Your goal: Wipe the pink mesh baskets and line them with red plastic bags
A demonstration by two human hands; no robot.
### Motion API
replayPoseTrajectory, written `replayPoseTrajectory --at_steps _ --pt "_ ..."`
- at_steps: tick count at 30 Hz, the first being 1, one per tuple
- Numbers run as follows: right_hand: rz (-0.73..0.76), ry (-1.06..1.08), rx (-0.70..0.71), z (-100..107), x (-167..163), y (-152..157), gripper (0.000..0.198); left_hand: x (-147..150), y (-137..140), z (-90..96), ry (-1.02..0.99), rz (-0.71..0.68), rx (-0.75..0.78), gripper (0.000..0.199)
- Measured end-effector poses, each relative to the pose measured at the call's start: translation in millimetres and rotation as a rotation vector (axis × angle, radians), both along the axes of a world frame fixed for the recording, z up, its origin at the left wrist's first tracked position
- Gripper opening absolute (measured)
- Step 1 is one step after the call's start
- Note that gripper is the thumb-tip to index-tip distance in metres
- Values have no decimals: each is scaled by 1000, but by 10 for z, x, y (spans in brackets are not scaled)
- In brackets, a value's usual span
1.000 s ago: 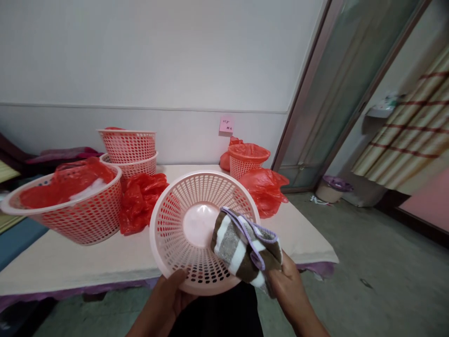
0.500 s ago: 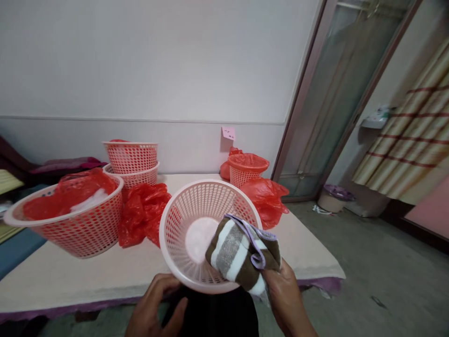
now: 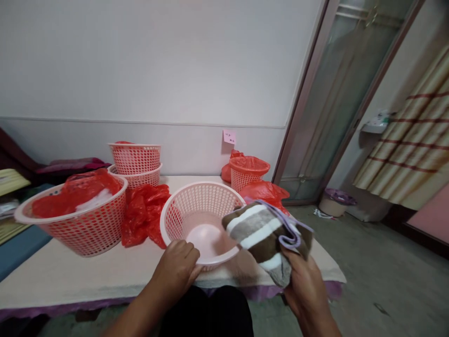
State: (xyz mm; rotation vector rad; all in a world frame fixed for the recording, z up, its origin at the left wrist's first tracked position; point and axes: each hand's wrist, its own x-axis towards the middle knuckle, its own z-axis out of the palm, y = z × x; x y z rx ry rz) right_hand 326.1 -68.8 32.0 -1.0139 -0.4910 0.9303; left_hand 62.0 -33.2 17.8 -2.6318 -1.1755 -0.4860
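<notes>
In front of me a pale pink plastic basket (image 3: 206, 189) with latticed sides is tilted a little towards me, and nothing lies in it. My left hand (image 3: 178, 264) is closed over its near rim on the left side. My right hand (image 3: 308, 285) grips a folded striped towel (image 3: 259, 227), brown, grey and white with a purple edge. The towel is to the right of the basket and overlaps its right rim in view. Behind the towel lies a red plastic bag (image 3: 264, 189), partly covered by it.
A large basket (image 3: 105, 234) with red bags stands at the left. Behind it are two stacked baskets (image 3: 135, 161) and a crumpled red bag (image 3: 143, 215). A red-lined basket (image 3: 242, 178) stands at the back right. A bin (image 3: 335, 206) is on the floor.
My left hand has moved up and closed on the basket's near rim. The basket has tipped and sits lower at the front. The towel has moved right, away from the basket's inside.
</notes>
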Motion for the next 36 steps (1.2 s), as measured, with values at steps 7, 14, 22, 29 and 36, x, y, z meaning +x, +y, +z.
replayPoseTrajectory --at_steps 7,14,22,29,36 --pt "-28 -752 241 -161 -368 -207 29 116 -8 17 -69 45 -3 14" --pt "-48 -1665 618 -519 -635 -170 53 289 -122 -3 -603 -145 -214 23" --pt "-20 -1723 690 -408 -496 -174 47 -53 -324 -275 -724 -89 8 38" --pt "-31 -1855 753 -547 -361 -163 39 -181 -11 -212 -1586 410 -507 54" --pt "-166 -1917 741 -699 -446 -222 29 40 -156 -243 -1634 504 -668 41"
